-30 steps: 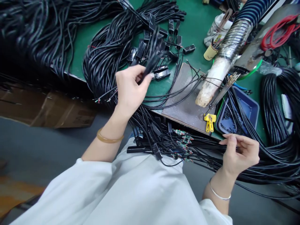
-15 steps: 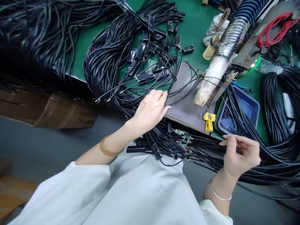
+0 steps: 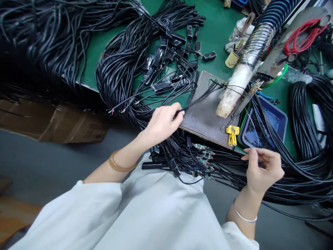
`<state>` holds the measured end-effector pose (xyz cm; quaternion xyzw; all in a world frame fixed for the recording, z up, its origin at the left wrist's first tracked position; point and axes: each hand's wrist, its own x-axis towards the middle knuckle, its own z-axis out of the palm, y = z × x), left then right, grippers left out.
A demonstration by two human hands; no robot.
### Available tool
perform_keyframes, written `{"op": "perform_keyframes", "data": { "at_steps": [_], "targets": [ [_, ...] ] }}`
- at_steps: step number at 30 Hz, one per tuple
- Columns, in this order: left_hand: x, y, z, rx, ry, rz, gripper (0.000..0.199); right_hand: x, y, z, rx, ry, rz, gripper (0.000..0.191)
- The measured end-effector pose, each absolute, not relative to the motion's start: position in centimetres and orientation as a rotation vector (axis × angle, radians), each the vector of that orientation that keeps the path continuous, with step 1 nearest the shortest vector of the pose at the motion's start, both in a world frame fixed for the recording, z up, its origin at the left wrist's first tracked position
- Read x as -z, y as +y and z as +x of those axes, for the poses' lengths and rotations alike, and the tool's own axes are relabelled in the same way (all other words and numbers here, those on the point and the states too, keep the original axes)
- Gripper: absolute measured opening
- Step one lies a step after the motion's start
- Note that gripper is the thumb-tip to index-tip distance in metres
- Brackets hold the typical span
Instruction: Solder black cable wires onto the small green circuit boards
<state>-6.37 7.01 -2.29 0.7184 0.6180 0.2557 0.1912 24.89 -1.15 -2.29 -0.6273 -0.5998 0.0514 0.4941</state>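
My left hand [image 3: 164, 122] is closed around several black cables [image 3: 202, 96] at the left edge of a grey-brown board [image 3: 201, 119]. Their far ends point toward the white-wrapped tip of a hose. My right hand [image 3: 264, 170] hovers in front of the table edge, thumb and index finger pinched together. Whatever may be between those fingertips is too small to make out. Between the hands, over my lap, lie small green circuit boards [image 3: 207, 154] with wires, joined to black cables. Black-wrapped blocks [image 3: 174, 167] lie beside them.
A hose [image 3: 235, 81] slants down over the board. A yellow clamp [image 3: 232, 134] grips the board's front edge. Beside it stands a blue tray [image 3: 282, 121] with black scraps. Cable bundles [image 3: 119, 73] spread over the green table [image 3: 218, 17]; coiled cables [image 3: 301, 118] lie at right.
My left hand has closed on the cables and drawn them together into a tight bunch. My right hand has shifted slightly left, still pinched.
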Motion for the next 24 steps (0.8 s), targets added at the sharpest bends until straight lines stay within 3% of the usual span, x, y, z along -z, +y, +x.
{"op": "perform_keyframes", "data": {
  "at_steps": [6, 9, 16, 21, 24],
  "targets": [
    [1.3, 7.8, -7.7, -1.23, 1.232, 1.261, 0.028, 2.5, -1.3, 25.4, -0.158, -1.477, -1.586, 0.013],
    [1.3, 7.6, -7.4, -1.378, 1.267, 1.224, 0.027, 2.6, -1.2, 25.5, -0.157, -1.48, -1.606, 0.014],
    [2.1, 6.8, -6.1, -0.888, 1.606, 1.977, 0.028, 2.4, -1.0, 25.3, -0.142, -1.48, -1.61, 0.015],
    [2.3, 6.7, -6.8, -1.197, 1.548, 1.65, 0.045, 2.2, -0.9, 25.2, -0.126, -1.47, -1.61, 0.015],
    [2.0, 6.6, -7.2, -1.185, 1.538, 1.61, 0.045, 2.1, -0.7, 25.1, -0.125, -1.462, -1.61, 0.016]
  ]
}}
